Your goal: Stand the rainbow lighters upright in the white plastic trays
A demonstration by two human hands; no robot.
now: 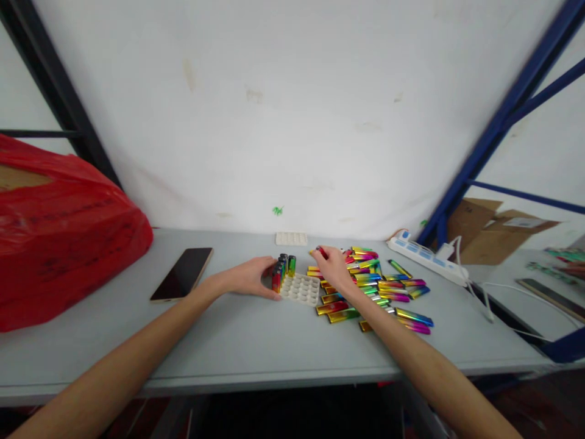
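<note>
A white tray (300, 289) with rows of round holes lies on the grey table. Several shiny lighters (281, 268) stand upright along its left side. My left hand (253, 277) is around the tray's left edge, thumb and fingers apart, beside the standing lighters. To the right of the tray, my right hand (333, 266) pinches a small lighter (315, 252), partly hidden by the fingers. Below and beyond that hand spreads a loose pile of multicoloured metallic lighters (365, 277), partly covered by my right forearm.
A second white tray (291, 238) lies near the wall. On the left are a dark phone (183, 274) and a large red bag (68, 231). A white power strip (427, 259) with cables is at the right, near blue shelf posts and cardboard boxes (496, 231).
</note>
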